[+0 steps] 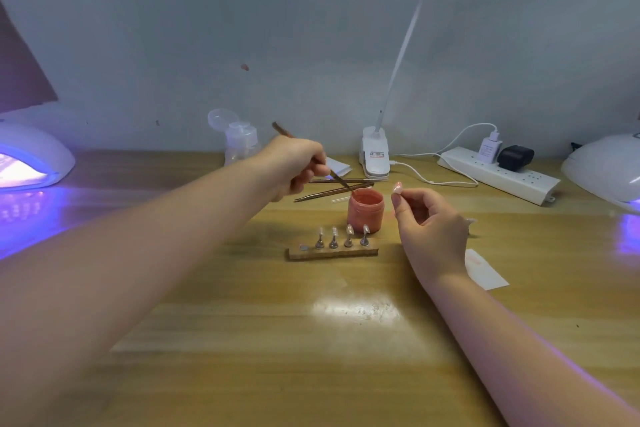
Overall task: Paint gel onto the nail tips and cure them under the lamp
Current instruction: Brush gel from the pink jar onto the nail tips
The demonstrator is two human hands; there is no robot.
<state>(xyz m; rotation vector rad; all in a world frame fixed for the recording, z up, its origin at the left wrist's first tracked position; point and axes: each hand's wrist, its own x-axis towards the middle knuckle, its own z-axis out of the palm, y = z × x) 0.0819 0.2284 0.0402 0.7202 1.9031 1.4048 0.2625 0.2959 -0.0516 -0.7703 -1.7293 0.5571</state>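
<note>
Left grip: our left hand [298, 166] pinches a thin brush [311, 158], its tip dipped at the rim of the gel jar [365, 210]; we judge we are loading gel.
Right grip: our right hand [429, 215] pinches one nail tip [397, 188] between thumb and forefinger, raised just right of the jar, probably to keep it close to the brush for painting.
Holder: a wooden strip [332, 252] sits just in front of the jar, four small stands on it each carrying a tip; its left end slot looks vacant, which we take as the home of the tip in hand.
Spare tools: two more slim sticks [332, 191] lie behind and left of the jar.
Curing lamps: one lit violet lamp [31, 158] stands far left of the jar, another [606, 172] far right, both well apart from it.
Bench: pale wood bench [277, 340], glossy, catching glare from the clip-on desk light [375, 158] behind the jar.
Room: a plain grey wall; a power strip [498, 175] behind and right of the jar, a clear bottle [240, 142] behind left.
</note>
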